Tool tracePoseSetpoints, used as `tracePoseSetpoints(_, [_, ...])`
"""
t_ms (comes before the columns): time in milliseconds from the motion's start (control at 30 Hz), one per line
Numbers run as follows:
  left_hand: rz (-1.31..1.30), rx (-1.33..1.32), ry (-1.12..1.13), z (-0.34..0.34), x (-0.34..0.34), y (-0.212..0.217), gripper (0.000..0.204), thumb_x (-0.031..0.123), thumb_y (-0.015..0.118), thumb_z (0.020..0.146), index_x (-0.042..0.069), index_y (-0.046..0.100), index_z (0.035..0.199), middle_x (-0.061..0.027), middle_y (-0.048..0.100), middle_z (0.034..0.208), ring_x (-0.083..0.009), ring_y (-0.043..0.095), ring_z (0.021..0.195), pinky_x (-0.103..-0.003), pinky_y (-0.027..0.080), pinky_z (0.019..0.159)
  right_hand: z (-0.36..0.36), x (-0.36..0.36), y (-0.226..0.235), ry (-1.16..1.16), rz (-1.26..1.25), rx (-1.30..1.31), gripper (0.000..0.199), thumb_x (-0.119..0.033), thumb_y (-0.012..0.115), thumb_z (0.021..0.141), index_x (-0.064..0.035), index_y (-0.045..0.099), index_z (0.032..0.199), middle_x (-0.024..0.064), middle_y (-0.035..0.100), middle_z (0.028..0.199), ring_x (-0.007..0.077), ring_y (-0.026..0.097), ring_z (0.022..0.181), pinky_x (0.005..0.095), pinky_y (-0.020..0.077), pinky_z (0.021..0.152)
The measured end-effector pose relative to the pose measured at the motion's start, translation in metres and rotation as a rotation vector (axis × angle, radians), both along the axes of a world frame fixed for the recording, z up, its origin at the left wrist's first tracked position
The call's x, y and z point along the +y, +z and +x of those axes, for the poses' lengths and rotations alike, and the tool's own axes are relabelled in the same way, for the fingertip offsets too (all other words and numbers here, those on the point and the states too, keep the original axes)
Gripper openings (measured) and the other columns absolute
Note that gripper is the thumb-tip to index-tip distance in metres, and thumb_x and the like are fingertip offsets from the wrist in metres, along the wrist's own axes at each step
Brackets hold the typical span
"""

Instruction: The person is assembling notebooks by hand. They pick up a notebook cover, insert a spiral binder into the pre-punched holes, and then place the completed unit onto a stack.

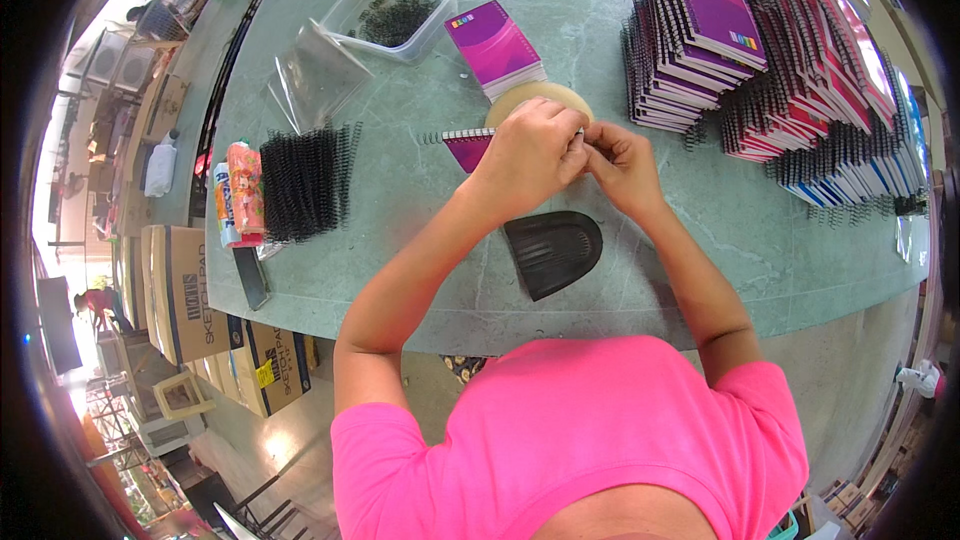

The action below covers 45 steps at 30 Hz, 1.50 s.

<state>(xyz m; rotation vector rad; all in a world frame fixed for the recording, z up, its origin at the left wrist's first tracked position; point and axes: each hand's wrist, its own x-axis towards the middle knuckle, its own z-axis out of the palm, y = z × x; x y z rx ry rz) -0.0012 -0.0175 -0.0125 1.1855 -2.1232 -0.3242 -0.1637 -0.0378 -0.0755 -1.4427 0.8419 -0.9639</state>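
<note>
A small notebook [466, 151] with a purple cover lies under my hands, mostly hidden. Its black spiral coil [430, 138] sticks out past the left end of the bound edge. My left hand [533, 152] is closed over the notebook's right part, fingers bent at the binding. Close against it, my right hand [622, 166] pinches at the same end of the binding; whatever sits between its fingertips is hidden. Just beyond the hands is a round beige disc [530, 93], partly covered. A stack of purple-covered pads [497, 45] stands behind it.
Black coils [305, 183] are bunched at left beside colourful packets [245, 195]. A clear bin [425, 40] holds more coils; a clear plastic bag [318, 75] lies near it. Piled spiral notebooks [690, 35] fill the right. A black curved plastic piece [555, 252] lies nearer me.
</note>
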Motion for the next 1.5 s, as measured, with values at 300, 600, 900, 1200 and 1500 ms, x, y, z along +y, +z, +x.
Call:
tracePoseSetpoints(300, [0.060, 0.056, 0.042, -0.004, 0.009, 0.006, 0.015, 0.001, 0.062, 0.067, 0.000, 0.057, 0.081, -0.0164, 0.057, 0.084, -0.0343, 0.055, 0.087, -0.037, 0.045, 0.074, 0.000, 0.009, 0.015, -0.114, -0.414, 0.337, 0.013, -0.003, 0.058, 0.086, 0.0036, 0.062, 0.095, 0.0046, 0.066, 0.083, 0.0074, 0.060, 0.078, 0.0249, 0.0482, 0.067])
tracePoseSetpoints(600, [-0.153, 0.420, 0.347, 0.022, 0.012, 0.039, 0.047, 0.015, 0.070, 0.077, 0.002, 0.053, 0.119, -0.0125, 0.062, 0.101, -0.0241, 0.057, 0.101, -0.035, 0.044, 0.087, -0.017, -0.005, 0.048, -0.036, 0.000, -0.261, 0.019, -0.016, 0.061, 0.088, -0.0002, 0.064, 0.099, -0.0011, 0.065, 0.086, 0.0048, 0.055, 0.080, 0.0230, 0.0440, 0.070])
tracePoseSetpoints(900, [-0.712, 0.120, 0.088, -0.055, -0.073, 0.137, 0.033, 0.005, 0.053, 0.080, 0.002, 0.055, 0.113, -0.0164, 0.060, 0.106, -0.0309, 0.057, 0.098, -0.039, 0.044, 0.084, -0.080, -0.013, 0.132, -0.646, -0.660, -0.257, 0.040, -0.016, 0.059, 0.090, 0.0020, 0.050, 0.124, 0.0117, 0.054, 0.125, 0.0170, 0.051, 0.115, 0.0290, 0.0394, 0.096])
tracePoseSetpoints(1200, [-0.438, -0.284, 0.007, -0.136, -0.091, 0.050, 0.056, 0.031, 0.050, 0.086, -0.009, 0.044, 0.125, -0.0284, 0.045, 0.129, -0.0414, 0.040, 0.124, -0.049, 0.027, 0.106, -0.108, -0.030, 0.085, -0.681, -0.593, 0.012, 0.039, -0.021, 0.059, 0.090, -0.0004, 0.054, 0.122, 0.0108, 0.054, 0.128, 0.0193, 0.049, 0.119, 0.0306, 0.0345, 0.100])
tracePoseSetpoints(1500, [-0.147, 0.067, 0.305, -0.010, -0.097, 0.052, 0.030, 0.024, 0.059, 0.086, 0.003, 0.062, 0.108, -0.0166, 0.062, 0.107, -0.0288, 0.060, 0.099, -0.039, 0.046, 0.085, -0.070, 0.038, 0.129, -0.126, -0.372, -0.299, 0.031, -0.022, 0.063, 0.085, 0.0029, 0.065, 0.103, 0.0142, 0.065, 0.105, 0.0214, 0.060, 0.099, 0.0299, 0.0437, 0.089])
